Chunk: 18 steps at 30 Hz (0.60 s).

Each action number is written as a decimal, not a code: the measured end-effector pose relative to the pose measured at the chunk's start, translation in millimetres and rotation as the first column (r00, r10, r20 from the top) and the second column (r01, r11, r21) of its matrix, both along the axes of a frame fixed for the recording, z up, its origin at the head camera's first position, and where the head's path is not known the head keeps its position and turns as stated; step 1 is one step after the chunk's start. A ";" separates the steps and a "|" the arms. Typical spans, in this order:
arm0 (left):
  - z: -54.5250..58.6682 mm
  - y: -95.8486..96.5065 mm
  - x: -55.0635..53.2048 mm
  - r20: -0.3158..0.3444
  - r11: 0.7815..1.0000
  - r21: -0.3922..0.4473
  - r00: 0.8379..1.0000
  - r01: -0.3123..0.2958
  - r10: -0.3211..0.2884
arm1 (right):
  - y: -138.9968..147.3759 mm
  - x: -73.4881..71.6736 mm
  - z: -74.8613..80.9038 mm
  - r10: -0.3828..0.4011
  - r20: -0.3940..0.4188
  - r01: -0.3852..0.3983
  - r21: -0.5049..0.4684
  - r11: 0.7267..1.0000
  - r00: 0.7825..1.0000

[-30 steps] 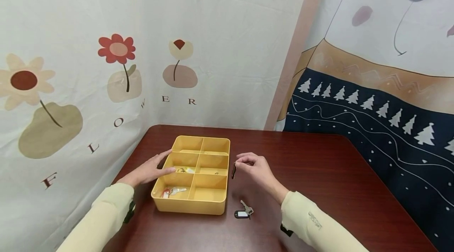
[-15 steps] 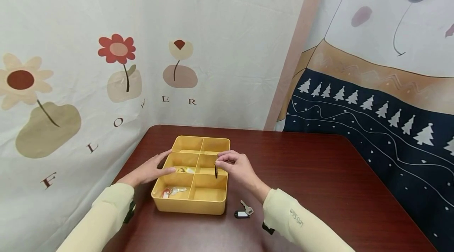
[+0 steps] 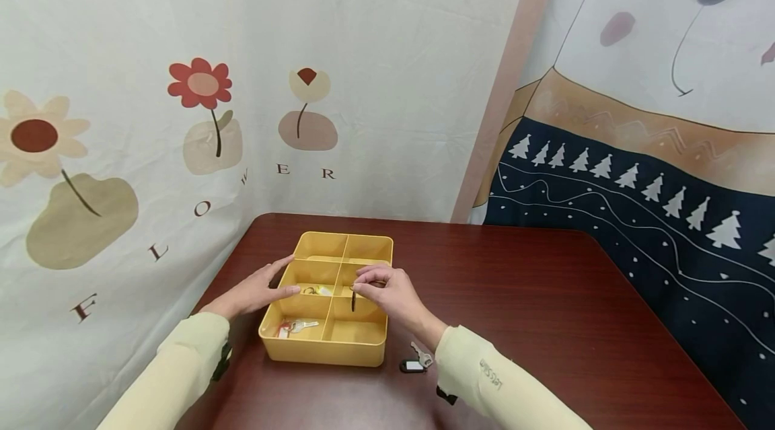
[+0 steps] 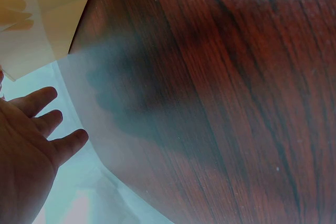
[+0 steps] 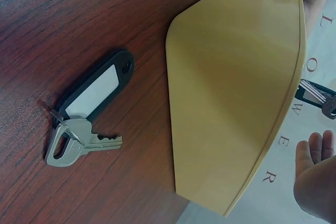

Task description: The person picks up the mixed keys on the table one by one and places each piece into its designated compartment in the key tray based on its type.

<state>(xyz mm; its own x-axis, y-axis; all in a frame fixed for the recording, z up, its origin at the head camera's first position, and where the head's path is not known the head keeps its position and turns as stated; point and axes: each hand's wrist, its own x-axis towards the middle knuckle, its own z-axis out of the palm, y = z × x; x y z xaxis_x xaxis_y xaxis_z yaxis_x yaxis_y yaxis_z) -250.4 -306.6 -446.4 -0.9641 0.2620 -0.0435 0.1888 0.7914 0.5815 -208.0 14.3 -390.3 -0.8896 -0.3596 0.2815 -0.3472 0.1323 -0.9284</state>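
A yellow divided box [image 3: 323, 352] stands on the table. My left hand [image 3: 257, 290] rests on its left rim with fingers spread and fairly straight; in the left wrist view the left hand [image 4: 31, 145] shows beside the box wall. My right hand [image 3: 393, 292] is over the right-hand compartments, pinching a key with a black tag [image 3: 354, 301], which hangs down. In the right wrist view, the held key and tag [image 5: 316, 95] show past the box rim. Another key with a black, white-labelled tag [image 5: 94, 90] lies on the table right of the box.
A key with a red tag [image 3: 297, 327] lies in the front left compartment. The middle left one holds a yellow-tagged item [image 3: 317, 290]. Low dividers part the box. A printed curtain [image 3: 387, 114] hangs behind the brown table [image 3: 514, 309].
My right hand has moved left from beside the box to over its right compartments, carrying the key with the black tag. The left hand and the box have stayed in place.
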 end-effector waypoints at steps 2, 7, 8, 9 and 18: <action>-0.2 -0.4 0.0 0.000 1.000 0.001 1.000 -0.001 0.001 | -0.9 6.7 9.6 -0.006 -0.008 0.006 0.021 1.000 1.000; -0.2 -0.4 0.5 0.000 1.000 0.005 1.000 0.001 -0.001 | -2.6 7.5 10.5 -0.002 -0.006 0.002 0.022 1.000 1.000; -0.1 -0.3 0.7 0.001 1.000 0.007 1.000 0.001 -0.001 | -2.8 7.5 10.5 0.003 0.000 -0.003 0.014 1.000 1.000; 0.0 -0.3 0.9 0.001 1.000 0.008 1.000 0.001 -0.001 | -3.0 7.6 10.6 0.006 0.003 -0.006 0.009 1.000 1.000; 0.6 -0.6 1.5 0.002 1.000 0.011 1.000 0.000 0.000 | -2.1 7.5 9.4 0.004 -0.009 -0.004 -0.002 1.000 1.000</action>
<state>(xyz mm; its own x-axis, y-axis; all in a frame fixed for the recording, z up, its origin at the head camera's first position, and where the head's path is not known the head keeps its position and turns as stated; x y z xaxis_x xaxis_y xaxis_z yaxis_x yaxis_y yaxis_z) -248.9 -307.2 -445.8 -0.9639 0.2628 -0.0423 0.1880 0.7847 0.5907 -200.4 12.2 -380.9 -0.8857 -0.3625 0.2899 -0.3559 0.1294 -0.9255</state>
